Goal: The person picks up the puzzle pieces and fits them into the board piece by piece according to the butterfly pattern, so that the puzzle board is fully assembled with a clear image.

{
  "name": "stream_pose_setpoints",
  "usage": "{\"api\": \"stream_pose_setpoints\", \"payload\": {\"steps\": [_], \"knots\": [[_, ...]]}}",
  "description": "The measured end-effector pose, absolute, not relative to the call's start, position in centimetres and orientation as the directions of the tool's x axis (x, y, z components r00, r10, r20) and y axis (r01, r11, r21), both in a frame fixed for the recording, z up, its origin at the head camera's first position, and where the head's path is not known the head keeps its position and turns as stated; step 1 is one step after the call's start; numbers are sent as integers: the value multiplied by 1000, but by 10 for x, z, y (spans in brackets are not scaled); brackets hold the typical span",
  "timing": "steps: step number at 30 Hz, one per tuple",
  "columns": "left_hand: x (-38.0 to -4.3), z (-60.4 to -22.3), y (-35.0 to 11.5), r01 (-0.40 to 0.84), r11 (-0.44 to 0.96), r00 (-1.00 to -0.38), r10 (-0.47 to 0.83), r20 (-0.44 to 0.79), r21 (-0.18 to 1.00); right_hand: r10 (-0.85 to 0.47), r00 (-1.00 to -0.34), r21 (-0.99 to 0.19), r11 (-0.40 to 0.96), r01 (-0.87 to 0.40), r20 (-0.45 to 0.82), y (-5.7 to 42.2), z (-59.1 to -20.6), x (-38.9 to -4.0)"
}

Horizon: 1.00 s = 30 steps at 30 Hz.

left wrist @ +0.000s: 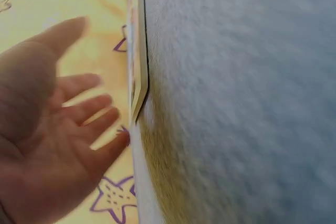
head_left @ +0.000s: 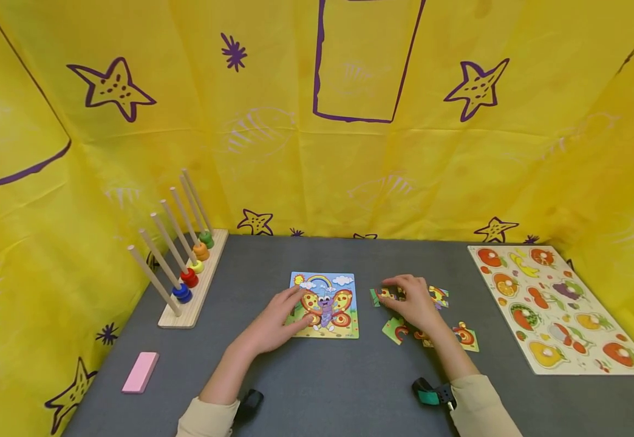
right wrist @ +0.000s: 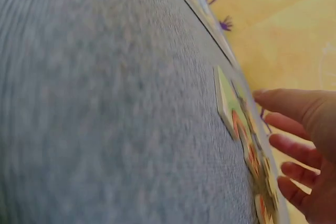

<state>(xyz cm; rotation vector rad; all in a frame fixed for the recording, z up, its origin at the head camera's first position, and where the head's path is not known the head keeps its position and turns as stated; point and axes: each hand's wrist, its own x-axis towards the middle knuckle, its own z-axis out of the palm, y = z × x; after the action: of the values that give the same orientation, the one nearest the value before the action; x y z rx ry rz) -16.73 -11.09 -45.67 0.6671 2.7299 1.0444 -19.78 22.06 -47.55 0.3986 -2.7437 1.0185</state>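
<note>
A square butterfly picture board (head_left: 326, 306) lies flat on the dark table. My left hand (head_left: 277, 321) is at its left side, fingers relaxed and apart, overlapping the board's edge; in the left wrist view the left hand (left wrist: 58, 129) holds nothing. To the right of the board lie several loose jigsaw pieces, among them a green-cornered piece (head_left: 395, 331) with a red curve. Over the upper pieces hovers my right hand (head_left: 416, 303), thumb and index finger apart around a small piece (head_left: 387, 293). Loosely bent fingers show on the right hand (right wrist: 310, 150) in the right wrist view, beside the pieces.
At the left stands a wooden peg rack (head_left: 207, 279) with coloured rings on upright rods. A pink block (head_left: 140, 372) lies nearer the front left. On the right is a fruit knob-puzzle board (head_left: 560, 309). A yellow patterned cloth (head_left: 273, 152) hangs behind the table.
</note>
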Motion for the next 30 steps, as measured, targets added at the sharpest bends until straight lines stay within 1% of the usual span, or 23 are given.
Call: {"api": "stream_pose_setpoints", "payload": {"steps": [5,8,15,19,24,30], "knots": [[-157,-459,-127,280,686,-890,447,-86,672,-202,-942,-570,754,-325,269,228,-476,-194],[-154,-460,-131,256,695,-885,448,-127,672,-207,-939,-565,755,-332,275,231,-477,-192],[-151,-466,-133,267,724,-880,453,-146,636,-203,-941,-568,756,-327,271,232,-480,-192],[-151,-468,-133,271,719,-882,452,-135,641,-174,-948,-578,759,-301,266,231,-480,-192],[-151,-469,-134,262,713,-883,449,-137,651,-147,-956,-633,722,-280,255,228,-477,-191],[-151,-468,-134,260,705,-882,452,-134,660,-112,-966,-775,578,-255,235,217,-471,-190]]}}
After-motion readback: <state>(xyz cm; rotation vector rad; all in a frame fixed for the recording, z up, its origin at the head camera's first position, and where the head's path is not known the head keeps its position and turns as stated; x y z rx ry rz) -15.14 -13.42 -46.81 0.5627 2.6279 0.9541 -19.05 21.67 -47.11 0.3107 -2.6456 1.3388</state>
